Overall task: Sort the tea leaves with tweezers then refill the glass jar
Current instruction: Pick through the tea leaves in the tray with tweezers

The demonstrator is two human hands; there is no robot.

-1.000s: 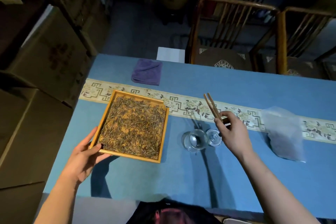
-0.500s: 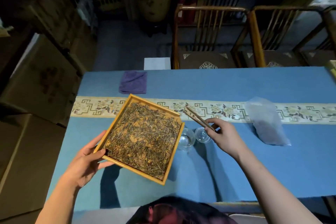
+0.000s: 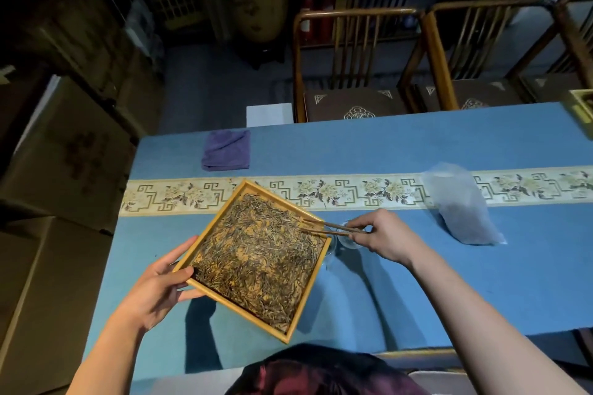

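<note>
— Which step is this?

— The sorting, I'd say, and only its start. The left hand (image 3: 160, 282) grips the near-left corner of the wooden tray (image 3: 308, 305), thumb over the rim, and the tray sits turned like a diamond — whether it is lifted or flat on the blue table (image 3: 481, 282) I cannot tell. The right hand (image 3: 385, 237) pinches the tweezers (image 3: 330, 228) at their back end, tips reaching over the tray's right corner, just above or touching the tea leaves (image 3: 260, 256).

— Tips together or apart?

— Slightly apart, with nothing visibly between them.

— What does the next move call for?

— Probably closing the tips on a single leaf, lightly, since the leaves lie thin and tangled.

— And the containers?

— The tray holds a loose, even layer of leaves. The glass jar (image 3: 330, 248) stands just past the tray's right corner, mostly hidden by it and by the right hand; what's inside I cannot make out. Further right lies a clear bag (image 3: 462, 212) with something dark in it. A purple cloth (image 3: 226, 149) lies folded at the far edge.
</note>
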